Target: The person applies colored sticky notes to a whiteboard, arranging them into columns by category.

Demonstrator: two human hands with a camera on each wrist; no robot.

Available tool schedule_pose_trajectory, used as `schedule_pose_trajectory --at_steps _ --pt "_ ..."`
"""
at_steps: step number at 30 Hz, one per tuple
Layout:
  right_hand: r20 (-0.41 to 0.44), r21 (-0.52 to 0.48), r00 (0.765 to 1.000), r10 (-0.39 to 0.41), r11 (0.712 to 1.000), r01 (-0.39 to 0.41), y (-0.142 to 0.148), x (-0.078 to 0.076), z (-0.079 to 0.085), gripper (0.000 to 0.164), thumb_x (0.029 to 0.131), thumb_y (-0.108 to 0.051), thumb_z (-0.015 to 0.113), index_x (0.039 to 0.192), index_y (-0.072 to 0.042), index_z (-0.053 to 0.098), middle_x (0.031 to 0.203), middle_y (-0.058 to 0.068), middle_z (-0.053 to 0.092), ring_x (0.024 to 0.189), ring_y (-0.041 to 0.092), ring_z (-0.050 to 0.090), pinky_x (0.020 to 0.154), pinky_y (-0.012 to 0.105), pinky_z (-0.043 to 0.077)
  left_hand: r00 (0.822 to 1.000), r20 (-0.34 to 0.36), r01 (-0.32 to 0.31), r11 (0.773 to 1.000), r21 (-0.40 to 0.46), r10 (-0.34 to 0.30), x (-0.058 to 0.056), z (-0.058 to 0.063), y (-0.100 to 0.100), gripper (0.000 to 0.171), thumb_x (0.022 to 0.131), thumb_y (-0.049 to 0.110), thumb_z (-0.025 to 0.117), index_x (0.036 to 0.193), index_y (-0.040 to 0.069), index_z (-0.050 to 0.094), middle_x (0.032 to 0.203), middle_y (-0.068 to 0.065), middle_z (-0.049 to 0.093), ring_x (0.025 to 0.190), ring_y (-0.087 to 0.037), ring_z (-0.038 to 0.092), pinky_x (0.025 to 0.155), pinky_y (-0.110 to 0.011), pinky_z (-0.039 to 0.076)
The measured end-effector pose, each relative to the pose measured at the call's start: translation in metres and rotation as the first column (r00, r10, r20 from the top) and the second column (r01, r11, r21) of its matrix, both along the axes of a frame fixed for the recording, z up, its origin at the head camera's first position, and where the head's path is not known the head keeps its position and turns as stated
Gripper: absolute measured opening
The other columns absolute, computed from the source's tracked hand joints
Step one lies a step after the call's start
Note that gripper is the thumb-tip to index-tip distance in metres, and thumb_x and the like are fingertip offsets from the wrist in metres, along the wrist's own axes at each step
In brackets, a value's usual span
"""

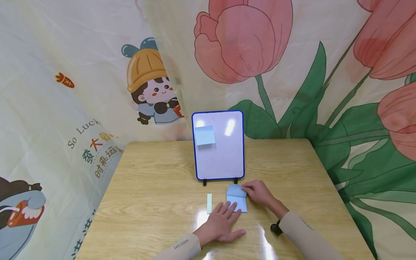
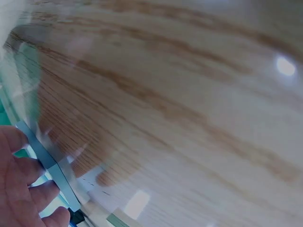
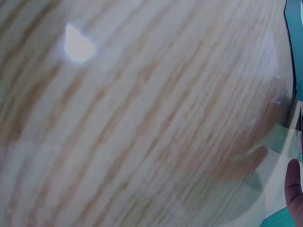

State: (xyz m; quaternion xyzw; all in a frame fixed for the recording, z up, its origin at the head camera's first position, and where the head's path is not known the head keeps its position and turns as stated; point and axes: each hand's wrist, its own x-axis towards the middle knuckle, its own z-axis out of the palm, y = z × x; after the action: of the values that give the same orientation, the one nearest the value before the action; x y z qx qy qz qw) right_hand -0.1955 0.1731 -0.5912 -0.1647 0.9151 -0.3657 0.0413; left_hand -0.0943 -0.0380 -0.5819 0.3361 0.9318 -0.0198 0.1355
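Note:
A blue sticky note pad lies on the table below the whiteboard, a crease running across it. Its upper part looks lifted or folded; whether this is one sheet or two I cannot tell. My left hand has its fingers spread, the fingertips resting on the pad's lower left. With thumb and fingers, my right hand pinches the upper right edge of the blue paper. In the left wrist view, fingers lie against the blue pad. Only a fingertip of the right hand shows in the right wrist view.
A blue-framed whiteboard stands on black feet behind the pad, with a light-blue sticky note at its upper left. A narrow pale green strip lies left of the pad. The wooden table meets printed fabric walls.

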Motion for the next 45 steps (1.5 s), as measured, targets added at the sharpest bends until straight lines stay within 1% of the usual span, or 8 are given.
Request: schedule_pose_trajectory --at_steps 6,13,24,34,38,43,45 --pt "0.0 0.004 1.0 -0.03 1.0 0.03 0.002 -0.001 -0.001 0.015 0.092 -0.015 0.069 0.102 -0.008 0.079 0.101 0.007 0.077 0.098 0.026 0.072 0.085 0.044 0.058 1.0 -0.012 0.004 1.0 -0.013 -0.004 0.001 -0.002 0.001 0.086 0.09 0.08 0.006 0.157 0.03 0.026 0.166 0.002 0.02 0.153 -0.022 0.018 0.123 -0.044 0.019" --pt "0.009 0.002 0.999 -0.051 0.999 0.051 0.003 -0.003 -0.001 0.015 0.093 -0.016 0.068 0.101 -0.008 0.078 0.101 0.008 0.077 0.098 0.027 0.072 0.086 0.044 0.058 1.0 0.012 0.003 1.0 -0.024 -0.002 0.001 -0.001 0.002 0.088 0.089 0.081 0.007 0.159 0.029 0.021 0.167 0.002 0.016 0.154 -0.022 0.015 0.124 -0.044 0.017" --pt "0.019 0.011 0.997 -0.075 0.997 0.075 0.006 -0.006 -0.005 0.017 0.093 -0.017 0.069 0.103 -0.007 0.078 0.102 0.009 0.077 0.1 0.028 0.072 0.088 0.045 0.057 1.0 0.02 0.002 1.0 -0.022 -0.002 0.001 -0.003 0.002 0.09 0.088 0.083 0.007 0.159 0.029 0.02 0.167 0.001 0.015 0.154 -0.022 0.014 0.124 -0.044 0.016" --pt "-0.02 -0.034 0.995 -0.098 0.995 0.097 0.01 -0.009 -0.011 0.016 0.091 -0.018 0.071 0.099 -0.007 0.079 0.098 0.01 0.077 0.097 0.029 0.072 0.088 0.046 0.056 1.0 0.022 -0.001 1.0 -0.019 0.001 0.002 -0.001 0.002 0.09 0.088 0.083 0.009 0.159 0.029 0.021 0.167 0.001 0.016 0.154 -0.022 0.015 0.124 -0.043 0.018" --pt "-0.056 -0.049 0.993 -0.106 0.993 0.103 0.013 -0.01 -0.014 0.015 0.09 -0.016 0.072 0.098 -0.006 0.079 0.098 0.011 0.077 0.096 0.03 0.073 0.088 0.046 0.056 1.0 0.028 0.0 1.0 -0.023 0.0 0.002 -0.001 0.001 0.09 0.088 0.084 0.01 0.158 0.03 0.021 0.167 0.002 0.015 0.154 -0.022 0.014 0.124 -0.043 0.018" --pt "-0.081 -0.101 0.986 -0.145 0.986 0.136 0.016 -0.012 -0.014 0.014 0.088 -0.013 0.073 0.096 -0.004 0.08 0.096 0.012 0.077 0.095 0.03 0.073 0.086 0.046 0.057 1.0 0.013 0.002 1.0 -0.028 -0.002 0.001 -0.002 0.002 0.091 0.087 0.085 0.009 0.158 0.03 0.021 0.167 0.002 0.015 0.154 -0.022 0.014 0.123 -0.042 0.019" --pt "-0.095 -0.113 0.985 -0.141 0.985 0.13 0.017 -0.013 -0.015 0.014 0.089 -0.014 0.073 0.095 -0.003 0.08 0.095 0.013 0.077 0.093 0.03 0.073 0.084 0.046 0.057 1.0 0.006 0.0 0.999 -0.034 0.0 0.0 -0.003 0.002 0.092 0.086 0.085 0.008 0.158 0.03 0.021 0.167 0.002 0.015 0.154 -0.022 0.014 0.123 -0.042 0.019"
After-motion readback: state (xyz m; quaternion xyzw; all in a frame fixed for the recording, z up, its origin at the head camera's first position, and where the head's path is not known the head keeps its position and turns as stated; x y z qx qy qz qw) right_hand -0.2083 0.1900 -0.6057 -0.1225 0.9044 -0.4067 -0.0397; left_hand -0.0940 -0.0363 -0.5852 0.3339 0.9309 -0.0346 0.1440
